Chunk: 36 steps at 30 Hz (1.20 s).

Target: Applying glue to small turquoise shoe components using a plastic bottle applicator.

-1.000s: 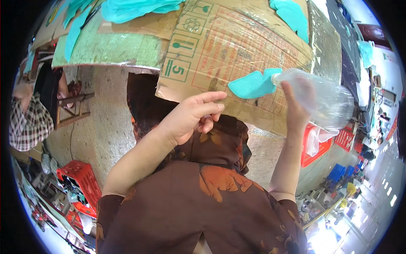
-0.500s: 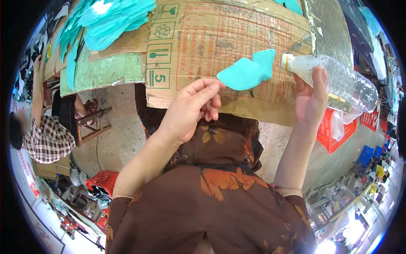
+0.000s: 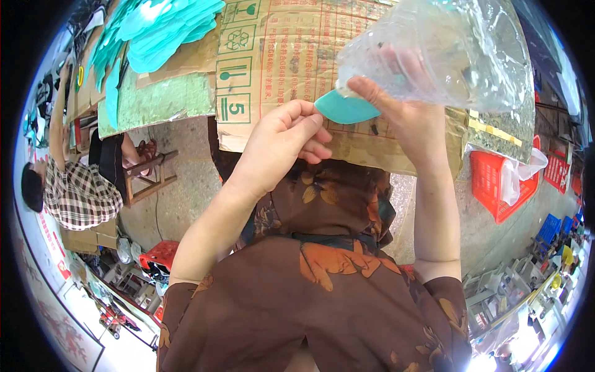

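Note:
With thumb and finger together, my left hand (image 3: pixel 288 139) pinches the left tip of a flat turquoise cut-out piece (image 3: pixel 344 108) lying over the cardboard. My right hand (image 3: pixel 406 121) is closed round the neck end of a clear plastic bottle (image 3: pixel 455 53). The bottle is tilted, its narrow end right above the piece and its wide body up and to the right. It hides the piece's right part, and some of my right fingers show blurred through the plastic.
Printed cardboard (image 3: pixel 285 56) covers the worktop before me. A pile of turquoise pieces (image 3: pixel 164 31) lies at the far left. A red plastic basket (image 3: pixel 496 186) stands on the floor at the right. Another person in a checked shirt (image 3: pixel 83 195) sits at the left beside a wooden stool (image 3: pixel 152 177).
My right hand has brought the bottle leftward and tipped it, so its neck end is now over the turquoise piece. My left hand still pinches the piece's tip.

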Tool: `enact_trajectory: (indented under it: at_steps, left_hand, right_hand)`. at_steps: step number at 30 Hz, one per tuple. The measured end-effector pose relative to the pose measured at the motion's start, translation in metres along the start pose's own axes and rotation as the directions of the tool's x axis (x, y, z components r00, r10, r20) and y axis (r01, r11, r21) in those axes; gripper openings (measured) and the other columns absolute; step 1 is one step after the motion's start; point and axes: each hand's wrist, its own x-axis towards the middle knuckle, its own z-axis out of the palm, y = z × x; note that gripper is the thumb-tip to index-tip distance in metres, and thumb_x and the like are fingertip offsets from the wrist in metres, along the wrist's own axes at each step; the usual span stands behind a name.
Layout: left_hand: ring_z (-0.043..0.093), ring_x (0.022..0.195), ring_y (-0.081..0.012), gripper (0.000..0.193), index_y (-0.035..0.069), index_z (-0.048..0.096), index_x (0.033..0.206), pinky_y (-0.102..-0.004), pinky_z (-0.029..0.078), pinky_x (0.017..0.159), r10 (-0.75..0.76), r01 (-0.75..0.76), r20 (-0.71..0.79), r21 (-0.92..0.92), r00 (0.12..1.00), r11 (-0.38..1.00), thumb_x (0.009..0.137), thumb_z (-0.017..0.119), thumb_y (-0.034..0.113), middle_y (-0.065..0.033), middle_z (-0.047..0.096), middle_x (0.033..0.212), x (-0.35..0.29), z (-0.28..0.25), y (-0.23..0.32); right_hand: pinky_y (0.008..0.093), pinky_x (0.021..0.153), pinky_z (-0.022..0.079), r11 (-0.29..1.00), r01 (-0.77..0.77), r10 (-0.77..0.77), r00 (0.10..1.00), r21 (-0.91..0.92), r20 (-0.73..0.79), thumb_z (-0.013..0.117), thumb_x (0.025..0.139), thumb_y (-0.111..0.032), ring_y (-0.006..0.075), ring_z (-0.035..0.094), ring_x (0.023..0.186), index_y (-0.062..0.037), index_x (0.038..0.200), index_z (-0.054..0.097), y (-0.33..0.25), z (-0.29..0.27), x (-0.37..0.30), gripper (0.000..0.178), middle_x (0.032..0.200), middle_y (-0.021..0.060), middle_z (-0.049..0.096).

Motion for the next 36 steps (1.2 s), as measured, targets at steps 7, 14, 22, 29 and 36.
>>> enact_trajectory:
  at_steps: [7,14,22,29,36]
  left_hand:
    - [0.065,0.068,-0.0094,0.028,0.0,0.061,0.119,-0.0217,0.05,0.06,0.292,-0.26,-0.156,0.196,0.944,0.946,0.098,0.059,0.018,-0.0044,0.067,0.083,-0.014,-0.02,0.002]
    - [0.062,0.06,-0.0078,0.03,0.003,0.061,0.122,-0.0189,0.046,0.052,0.283,-0.255,-0.271,0.132,0.92,0.958,0.097,0.06,0.02,-0.0037,0.064,0.082,-0.032,-0.05,0.017]
    - [0.066,0.061,-0.012,0.056,0.002,0.04,0.144,-0.0199,0.047,0.049,-0.118,0.152,0.175,-0.192,0.977,0.97,0.096,0.061,0.02,-0.0072,0.065,0.093,-0.028,-0.021,-0.017]
    - [0.068,0.071,-0.0152,0.049,0.003,0.045,0.138,-0.0232,0.05,0.058,-0.1,0.159,0.185,-0.342,0.978,0.926,0.095,0.062,0.017,-0.0076,0.065,0.097,-0.016,-0.006,-0.022]
    - [0.068,0.078,-0.0167,0.026,0.004,0.058,0.115,-0.0269,0.053,0.073,0.008,0.021,0.08,-0.356,0.997,0.934,0.097,0.059,0.023,-0.0066,0.065,0.094,-0.008,0.011,-0.003]
  right_hand:
    - [0.0406,0.079,0.053,0.949,0.305,-0.299,0.95,-0.076,0.086,0.075,0.072,-0.011,0.0335,0.066,0.089,-0.0022,0.107,0.065,-0.001,0.015,-0.003,0.037,0.099,0.0132,0.068]
    - [0.0406,0.078,0.052,0.91,0.347,-0.259,0.904,-0.227,0.34,0.075,0.072,-0.013,0.0325,0.064,0.09,-0.0065,0.099,0.064,-0.019,0.0,-0.016,0.029,0.094,0.0105,0.066]
    - [0.0328,0.089,0.049,0.98,-0.012,0.008,1.0,-0.2,-0.018,0.075,0.078,-0.01,0.0237,0.063,0.1,-0.0018,0.112,0.062,0.008,-0.049,-0.023,0.037,0.105,0.0111,0.065]
    - [0.0272,0.09,0.049,0.985,-0.068,0.114,0.948,0.16,-0.297,0.077,0.086,-0.012,0.0158,0.06,0.103,0.0002,0.121,0.059,0.025,-0.058,-0.01,0.042,0.115,0.008,0.062]
    - [0.0372,0.082,0.06,0.72,0.01,0.328,0.876,0.694,-0.353,0.069,0.092,-0.011,0.0203,0.063,0.106,-0.0038,0.123,0.056,0.035,-0.078,-0.011,0.034,0.118,0.0079,0.061]
